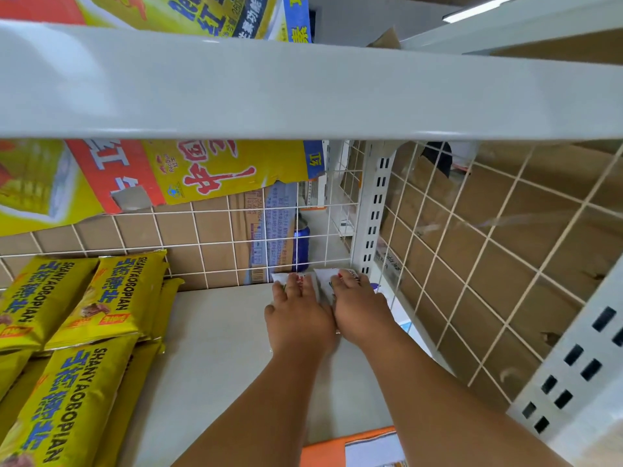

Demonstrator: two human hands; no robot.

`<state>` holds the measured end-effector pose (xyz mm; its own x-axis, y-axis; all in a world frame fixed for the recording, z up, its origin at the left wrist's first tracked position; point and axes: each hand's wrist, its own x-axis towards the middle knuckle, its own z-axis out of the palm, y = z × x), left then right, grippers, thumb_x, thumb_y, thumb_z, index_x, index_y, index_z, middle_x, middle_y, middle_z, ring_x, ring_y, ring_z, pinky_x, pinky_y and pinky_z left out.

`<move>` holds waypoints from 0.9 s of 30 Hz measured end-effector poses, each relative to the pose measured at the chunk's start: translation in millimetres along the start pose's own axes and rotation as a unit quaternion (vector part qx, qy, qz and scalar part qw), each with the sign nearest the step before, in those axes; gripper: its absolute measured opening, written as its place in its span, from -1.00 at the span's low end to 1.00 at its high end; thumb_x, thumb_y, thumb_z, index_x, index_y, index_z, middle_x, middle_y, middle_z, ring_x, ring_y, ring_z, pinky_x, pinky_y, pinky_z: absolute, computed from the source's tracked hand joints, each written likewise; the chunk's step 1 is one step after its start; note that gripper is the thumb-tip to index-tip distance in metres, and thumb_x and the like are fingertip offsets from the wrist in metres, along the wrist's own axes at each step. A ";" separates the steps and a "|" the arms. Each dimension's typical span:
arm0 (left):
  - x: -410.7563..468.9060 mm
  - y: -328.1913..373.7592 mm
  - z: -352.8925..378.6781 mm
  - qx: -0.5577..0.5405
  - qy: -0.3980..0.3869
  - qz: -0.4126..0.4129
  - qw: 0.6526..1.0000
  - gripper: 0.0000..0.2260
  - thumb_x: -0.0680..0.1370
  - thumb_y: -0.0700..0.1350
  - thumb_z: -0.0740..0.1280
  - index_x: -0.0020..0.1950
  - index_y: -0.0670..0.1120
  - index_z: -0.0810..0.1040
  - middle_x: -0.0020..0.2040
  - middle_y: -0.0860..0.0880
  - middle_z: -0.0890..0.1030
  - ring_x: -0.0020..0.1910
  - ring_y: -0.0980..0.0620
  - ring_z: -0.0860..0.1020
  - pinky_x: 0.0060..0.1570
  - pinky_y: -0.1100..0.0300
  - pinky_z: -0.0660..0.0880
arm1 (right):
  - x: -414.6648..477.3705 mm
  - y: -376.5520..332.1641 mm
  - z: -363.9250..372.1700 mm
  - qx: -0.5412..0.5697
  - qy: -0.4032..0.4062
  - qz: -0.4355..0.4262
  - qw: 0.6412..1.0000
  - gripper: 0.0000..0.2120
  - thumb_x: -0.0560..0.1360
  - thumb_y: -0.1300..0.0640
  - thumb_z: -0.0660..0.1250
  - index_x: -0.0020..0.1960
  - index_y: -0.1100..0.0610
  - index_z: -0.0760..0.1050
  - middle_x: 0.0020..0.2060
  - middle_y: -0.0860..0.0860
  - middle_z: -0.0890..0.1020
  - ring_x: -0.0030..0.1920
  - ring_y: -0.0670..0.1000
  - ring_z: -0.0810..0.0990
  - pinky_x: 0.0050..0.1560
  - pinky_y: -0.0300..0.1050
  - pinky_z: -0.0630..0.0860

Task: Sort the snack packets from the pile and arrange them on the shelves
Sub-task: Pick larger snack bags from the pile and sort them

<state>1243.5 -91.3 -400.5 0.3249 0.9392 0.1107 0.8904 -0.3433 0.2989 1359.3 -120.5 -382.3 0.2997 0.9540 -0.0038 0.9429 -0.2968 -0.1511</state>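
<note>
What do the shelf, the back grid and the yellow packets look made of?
The shelf looks like painted sheet metal: smooth, pale grey, soft glare. The back grid seems to be thin, white-coated metal wire. The yellow packets look like glossy printed plastic film, with sheen and crimped ends.

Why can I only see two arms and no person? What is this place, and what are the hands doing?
The camera sits on the person's head and looks down, so only their arms show. There is just this one picture. The wide grey band across the top is the upper shelf. Below it is the lower shelf, with a wire grid at the back. The left hand and right hand reach side by side into the back right corner, fingers laid on small white packets. On the left lie yellow snack packets.
</note>
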 end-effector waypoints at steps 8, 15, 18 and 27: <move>1.0 -4.1 -3.7 0.015 -0.013 -0.019 1.000 -0.41 0.65 0.12 -0.03 0.68 0.04 -0.04 0.68 -0.03 -0.02 0.64 -0.19 -0.05 0.47 -0.14 0.19 | -1.6 -3.5 6.5 -0.006 0.008 0.003 1.000 -0.48 0.69 -0.01 0.00 0.63 -0.01 0.03 0.63 -0.07 -0.04 0.61 0.14 -0.07 0.48 0.24 0.19; -4.4 -5.6 -9.3 0.036 -0.012 -0.005 0.999 -0.40 0.65 0.15 -0.06 0.68 0.02 -0.04 0.68 -0.05 -0.02 0.64 -0.19 -0.06 0.48 -0.17 0.17 | -0.8 -6.0 9.5 -0.016 0.005 0.012 1.000 -0.47 0.69 -0.03 -0.02 0.64 -0.01 -0.02 0.64 -0.07 -0.09 0.62 0.15 -0.10 0.49 0.27 0.17; -3.2 -5.9 -9.1 0.040 -0.014 -0.006 0.999 -0.40 0.65 0.17 -0.08 0.68 0.02 -0.05 0.68 -0.05 -0.05 0.64 -0.20 -0.08 0.49 -0.18 0.15 | 0.4 -6.2 8.0 -0.014 -0.003 0.009 1.000 -0.46 0.70 -0.04 -0.04 0.64 -0.01 -0.03 0.64 -0.06 -0.10 0.62 0.15 -0.11 0.50 0.28 0.15; -22.3 -16.9 -15.6 0.027 -0.023 0.000 0.999 -0.42 0.67 0.18 -0.10 0.67 0.08 -0.11 0.68 -0.07 -0.07 0.64 -0.20 -0.10 0.53 -0.22 0.05 | -24.2 -21.8 -4.5 0.003 -0.016 0.006 1.000 -0.39 0.68 -0.09 0.04 0.65 0.03 -0.07 0.64 0.00 -0.12 0.62 0.14 -0.12 0.55 0.27 0.04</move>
<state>1216.3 -106.5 -393.2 0.3382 0.9387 0.0671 0.9057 -0.3440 0.2475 1332.2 -137.2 -374.5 0.3058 0.9514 -0.0363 0.9384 -0.3076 -0.1577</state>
